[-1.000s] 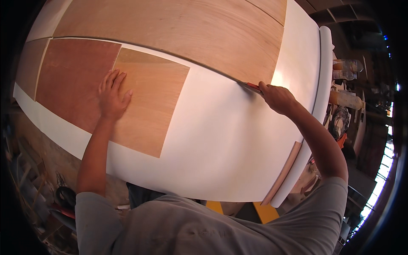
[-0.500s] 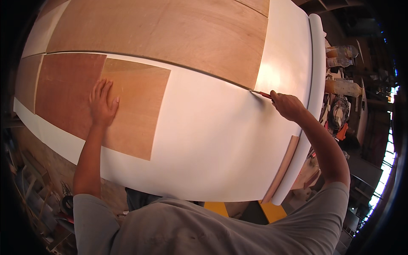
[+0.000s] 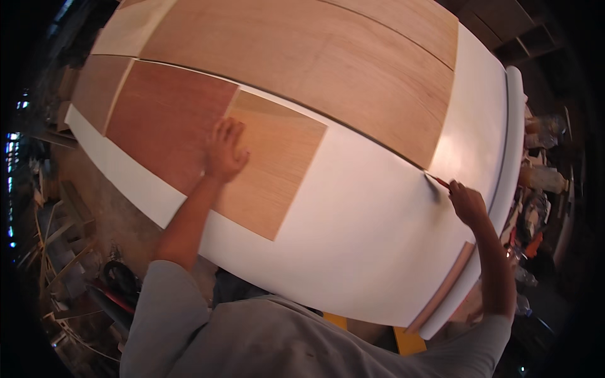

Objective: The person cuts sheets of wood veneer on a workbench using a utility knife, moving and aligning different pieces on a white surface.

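Observation:
My left hand (image 3: pixel 225 152) lies flat with its fingers stretched out, over the seam between a reddish-brown wood panel (image 3: pixel 170 120) and a lighter plywood piece (image 3: pixel 280 157). Closed in my right hand (image 3: pixel 469 205) is a slim red-handled knife (image 3: pixel 443 184). Its tip meets the near right corner of a large plywood panel (image 3: pixel 359 88). All these panels lie on a wide white sheet (image 3: pixel 365 239), whose right end is rolled up.
The rolled end (image 3: pixel 513 132) of the sheet runs along the right side, with a narrow wood strip (image 3: pixel 444 286) beside it. Beyond stand plastic bottles (image 3: pixel 545 179) and clutter. Scrap wood (image 3: pixel 75 208) leans at the lower left. Something yellow (image 3: pixel 409 340) shows below the near edge.
The whole view has swung, so panels and hands appear further right and lower. My left hand stays on the panels, and the knife tip remains at the large panel's corner.

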`<state>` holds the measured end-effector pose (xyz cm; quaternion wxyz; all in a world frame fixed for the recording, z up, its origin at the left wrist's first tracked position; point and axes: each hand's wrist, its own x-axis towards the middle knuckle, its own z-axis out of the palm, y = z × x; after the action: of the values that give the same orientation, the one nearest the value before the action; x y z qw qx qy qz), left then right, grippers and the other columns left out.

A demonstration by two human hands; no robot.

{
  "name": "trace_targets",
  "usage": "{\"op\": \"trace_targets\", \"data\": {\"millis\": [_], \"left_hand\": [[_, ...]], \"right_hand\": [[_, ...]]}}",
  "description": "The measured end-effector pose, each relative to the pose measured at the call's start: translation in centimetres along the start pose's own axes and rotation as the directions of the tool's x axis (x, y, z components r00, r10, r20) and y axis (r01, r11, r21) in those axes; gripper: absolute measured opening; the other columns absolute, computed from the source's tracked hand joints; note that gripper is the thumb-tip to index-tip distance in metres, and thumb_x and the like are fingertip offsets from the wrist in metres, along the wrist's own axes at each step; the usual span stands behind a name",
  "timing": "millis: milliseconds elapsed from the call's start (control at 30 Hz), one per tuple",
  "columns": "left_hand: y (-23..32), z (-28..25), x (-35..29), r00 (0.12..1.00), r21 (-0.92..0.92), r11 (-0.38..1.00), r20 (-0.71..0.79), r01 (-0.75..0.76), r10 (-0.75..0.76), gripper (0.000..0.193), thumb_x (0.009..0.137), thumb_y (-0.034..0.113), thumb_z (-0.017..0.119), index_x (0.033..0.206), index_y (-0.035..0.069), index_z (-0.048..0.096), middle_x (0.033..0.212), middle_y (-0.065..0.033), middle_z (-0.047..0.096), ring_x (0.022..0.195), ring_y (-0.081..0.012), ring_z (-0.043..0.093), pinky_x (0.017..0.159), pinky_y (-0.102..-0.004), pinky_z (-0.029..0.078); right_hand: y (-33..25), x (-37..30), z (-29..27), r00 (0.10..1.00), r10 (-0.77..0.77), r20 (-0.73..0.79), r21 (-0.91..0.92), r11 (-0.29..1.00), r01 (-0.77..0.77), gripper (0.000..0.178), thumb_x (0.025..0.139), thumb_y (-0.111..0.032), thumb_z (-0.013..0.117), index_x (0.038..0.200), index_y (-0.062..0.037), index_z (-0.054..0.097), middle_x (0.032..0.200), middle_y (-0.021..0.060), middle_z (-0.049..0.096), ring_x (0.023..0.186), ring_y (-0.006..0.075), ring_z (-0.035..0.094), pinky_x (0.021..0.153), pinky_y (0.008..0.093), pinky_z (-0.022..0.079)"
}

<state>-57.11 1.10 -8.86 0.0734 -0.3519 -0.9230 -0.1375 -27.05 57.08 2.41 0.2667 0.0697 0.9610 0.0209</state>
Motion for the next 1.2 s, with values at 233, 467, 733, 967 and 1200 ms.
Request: {"op": "trace_targets", "data": {"millis": [233,467,733,967,1200], "left_hand": [[-0.5,-1.0,-1.4,0.998,-0.072,0.995,-0.006,0.069,-0.070,0.061,0.082,0.037,0.066,0.136,0.014,0.052,0.144,-0.0141,0.046,0.138,-0.0380,0.036,0.109,-0.0537,0.031],[-1.1,-0.8,-0.7,0.998,-0.079,0.995,-0.013,0.056,-0.057,0.060,0.084,0.040,0.066,0.137,0.014,0.052,0.146,-0.0127,0.045,0.139,-0.0374,0.035,0.109,-0.0542,0.030],[-2.1,-1.0,-1.2,0.998,-0.267,0.962,0.052,0.048,-0.036,0.062,0.086,0.040,0.068,0.139,0.013,0.050,0.150,-0.0147,0.041,0.143,-0.0365,0.029,0.112,-0.0568,0.026],[-6.9,-5.7,-3.6,0.959,-0.277,0.958,0.243,-0.072,0.143,0.076,0.084,0.046,0.071,0.146,0.013,0.042,0.156,-0.0164,0.031,0.148,-0.0374,0.019,0.117,-0.0553,0.021],[-5.7,-6.7,-4.5,0.860,-0.316,0.935,0.420,-0.161,0.290,0.092,0.081,0.057,0.071,0.154,0.016,0.033,0.163,-0.0146,0.019,0.150,-0.0376,0.012,0.120,-0.0548,0.013]], "right_hand": [[-22.0,-2.0,2.6,0.922,0.371,-0.115,0.814,0.567,-0.127,0.024,0.092,-0.012,0.062,0.109,-0.0022,0.048,0.078,0.0246,0.063,0.073,0.0441,0.066,0.060,0.0498,0.049],[-38.8,6.0,-0.1,0.859,0.502,0.101,0.985,-0.174,-0.014,0.038,0.103,-0.028,0.050,0.126,0.0025,0.045,0.079,0.0096,0.061,0.063,0.0175,0.061,0.058,0.0335,0.051],[-38.3,13.5,1.0,0.645,0.757,-0.105,0.972,0.215,-0.094,0.029,0.100,-0.021,0.049,0.111,0.0059,0.048,0.085,0.0318,0.066,0.081,0.0488,0.066,0.070,0.0541,0.051],[-38.3,15.1,-0.4,0.596,0.786,-0.161,0.881,0.387,-0.271,0.031,0.100,-0.024,0.051,0.107,0.0062,0.051,0.084,0.0302,0.066,0.071,0.0425,0.068,0.062,0.0507,0.053],[-39.4,15.4,-3.0,0.624,0.772,-0.122,0.862,0.394,-0.319,0.033,0.099,-0.025,0.051,0.106,0.0077,0.051,0.094,0.0362,0.065,0.092,0.0517,0.064,0.078,0.0565,0.050]]}}
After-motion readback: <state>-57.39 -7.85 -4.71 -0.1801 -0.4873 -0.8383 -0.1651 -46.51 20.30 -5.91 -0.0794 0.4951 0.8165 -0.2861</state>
